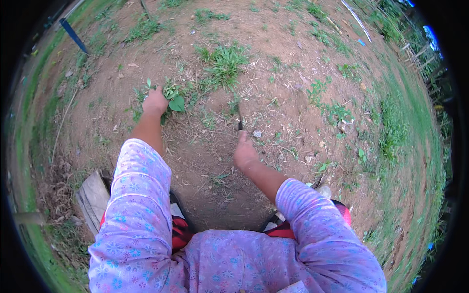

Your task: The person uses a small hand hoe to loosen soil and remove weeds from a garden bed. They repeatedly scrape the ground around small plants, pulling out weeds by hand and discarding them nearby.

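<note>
My left hand [155, 102] is closed around a bunch of green weeds [173, 91], with a broad heart-shaped leaf hanging at its right side. My right hand [244, 149] grips the dark handle of a thin-bladed tool [240, 125], whose blade points away from me over the soil. The blade is blurred, so its exact kind cannot be told. Beyond the blade grows a leafy grass clump [226, 65]. Small green shoots stand near the blade's tip. Dry grass bits lie scattered on the bare brown soil [209, 161] between my arms.
A wooden board [93, 199] lies left of my legs. A blue post [74, 36] stands at the upper left. Low weeds [335, 110] and a pale stone [345, 126] are on the right. A small whitish stone [257, 133] lies beside my right hand. A white pole [357, 20] lies farther off.
</note>
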A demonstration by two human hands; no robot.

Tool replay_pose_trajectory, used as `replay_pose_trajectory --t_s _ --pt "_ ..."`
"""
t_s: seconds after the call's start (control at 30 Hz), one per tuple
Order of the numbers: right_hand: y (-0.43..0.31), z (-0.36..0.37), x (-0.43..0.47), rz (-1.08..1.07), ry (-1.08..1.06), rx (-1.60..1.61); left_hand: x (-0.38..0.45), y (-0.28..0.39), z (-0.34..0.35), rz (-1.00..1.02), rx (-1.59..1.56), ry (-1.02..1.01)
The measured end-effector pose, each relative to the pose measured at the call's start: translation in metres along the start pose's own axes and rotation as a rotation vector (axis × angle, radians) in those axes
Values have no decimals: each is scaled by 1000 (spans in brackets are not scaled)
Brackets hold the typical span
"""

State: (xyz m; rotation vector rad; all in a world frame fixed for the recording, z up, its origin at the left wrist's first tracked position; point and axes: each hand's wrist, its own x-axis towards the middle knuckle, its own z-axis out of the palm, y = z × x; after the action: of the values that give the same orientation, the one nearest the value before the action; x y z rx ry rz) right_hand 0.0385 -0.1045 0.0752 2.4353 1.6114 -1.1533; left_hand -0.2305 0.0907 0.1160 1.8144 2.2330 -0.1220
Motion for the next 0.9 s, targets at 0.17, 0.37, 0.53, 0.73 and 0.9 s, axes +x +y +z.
replay_pose_trajectory --t_s 0.17,0.37,0.53,0.73,0.9 --pt "-54 4 -42 -327 -157 -56 38 -13 -37 164 383 -228" --pt "3 -43 -2 199 176 -7 25 50 26 537 527 -322" --pt "85 -34 -4 485 368 215 -49 114 87 1067 513 -259" --pt "52 7 -14 402 311 201 8 5 139 998 390 -313" --pt "-16 15 -14 183 200 38 55 -83 99 745 521 -287"
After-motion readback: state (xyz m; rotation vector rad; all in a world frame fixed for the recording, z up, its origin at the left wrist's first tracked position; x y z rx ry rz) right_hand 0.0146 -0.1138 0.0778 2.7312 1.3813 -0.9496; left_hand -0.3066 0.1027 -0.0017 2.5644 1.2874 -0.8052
